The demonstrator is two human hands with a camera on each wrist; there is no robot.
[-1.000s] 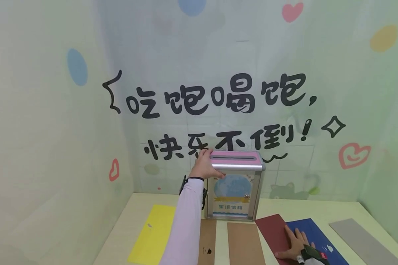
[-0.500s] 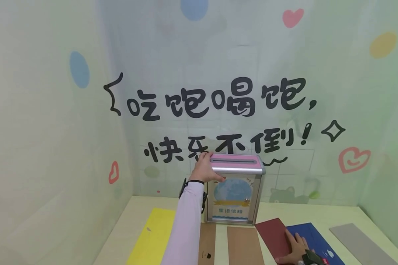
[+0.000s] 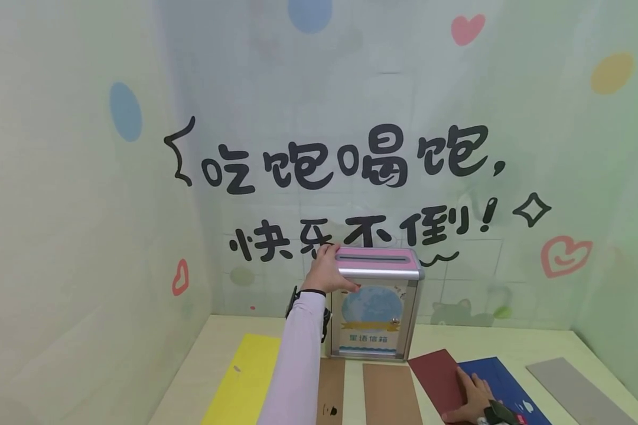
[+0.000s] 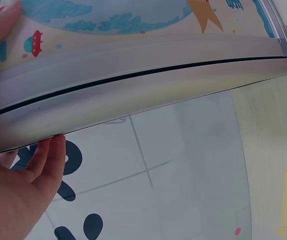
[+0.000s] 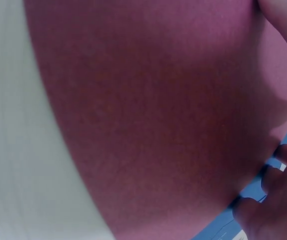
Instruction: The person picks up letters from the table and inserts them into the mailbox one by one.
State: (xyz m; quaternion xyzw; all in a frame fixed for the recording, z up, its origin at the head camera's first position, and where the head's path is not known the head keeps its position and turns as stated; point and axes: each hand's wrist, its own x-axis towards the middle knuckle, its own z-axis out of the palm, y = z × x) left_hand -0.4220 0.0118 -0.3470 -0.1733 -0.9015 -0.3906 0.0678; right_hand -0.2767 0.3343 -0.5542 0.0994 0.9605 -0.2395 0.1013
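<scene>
A letter box with a pink slotted top, silver edges and a blue picture on its front stands upright at the table's back. My left hand grips its upper left corner, thumb on the front and fingers behind; the left wrist view shows fingers against its silver side. At the right, my right hand rests on a flat dark red envelope or card. Its thumb lies on the red surface, and the fingertips touch the edge bordering a blue one.
Two brown flat pieces lie before the box, the left one partly behind my left sleeve. A yellow piece is farther left, a grey one at far right. Behind the pale table rises a printed wall.
Both hands stay where they were on the letter box and the dark red piece. Only the head view has shifted slightly.
</scene>
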